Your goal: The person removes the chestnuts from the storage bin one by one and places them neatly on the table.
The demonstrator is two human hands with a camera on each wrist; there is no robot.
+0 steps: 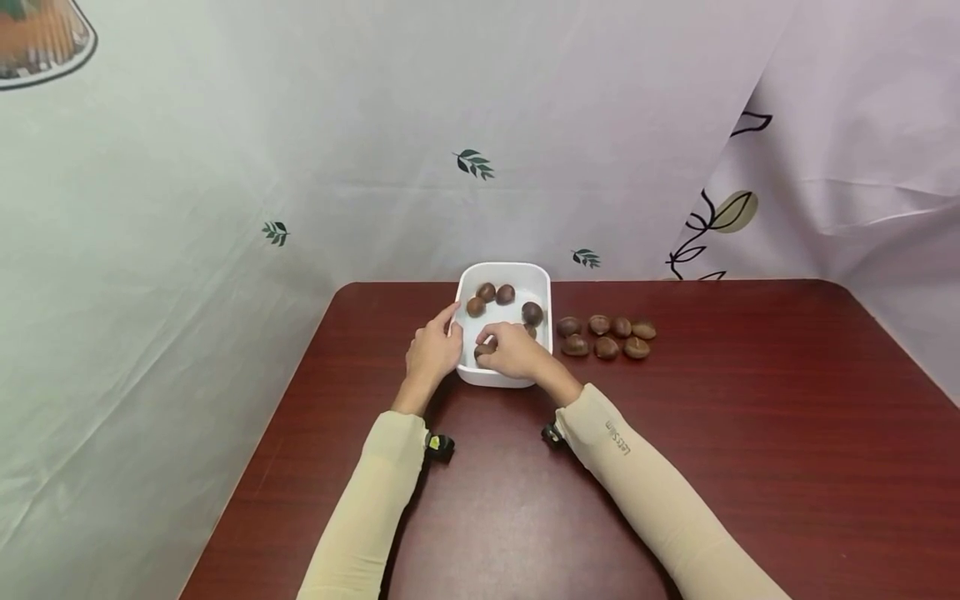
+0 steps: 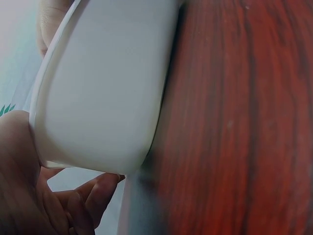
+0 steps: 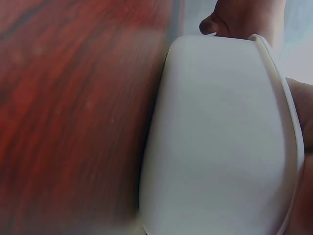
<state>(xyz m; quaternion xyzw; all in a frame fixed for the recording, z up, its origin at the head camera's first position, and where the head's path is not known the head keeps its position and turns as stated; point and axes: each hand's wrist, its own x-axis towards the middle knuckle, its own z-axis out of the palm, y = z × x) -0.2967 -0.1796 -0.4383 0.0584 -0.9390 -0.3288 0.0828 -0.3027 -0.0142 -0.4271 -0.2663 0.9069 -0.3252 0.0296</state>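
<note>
A white rectangular tray [image 1: 495, 378] stands at the far side of the table, with several brown chestnuts inside. My left hand [image 1: 433, 348] grips its left side, the thumb at the rim and the fingers along the outer wall. Reaching over the front right rim, my right hand [image 1: 513, 350] pinches a chestnut [image 1: 483, 351] inside near the front left corner. Both wrist views are mostly filled by the outer wall of the tray [image 2: 98, 88]. In the right wrist view, the held chestnut is hidden behind that wall [image 3: 220, 132].
Right of the tray, several chestnuts [image 1: 606, 347] lie in two rough rows on the dark red table [image 1: 750, 433]. Pale cloth with leaf prints [image 1: 474, 163] hangs behind the table's far edge and along the left.
</note>
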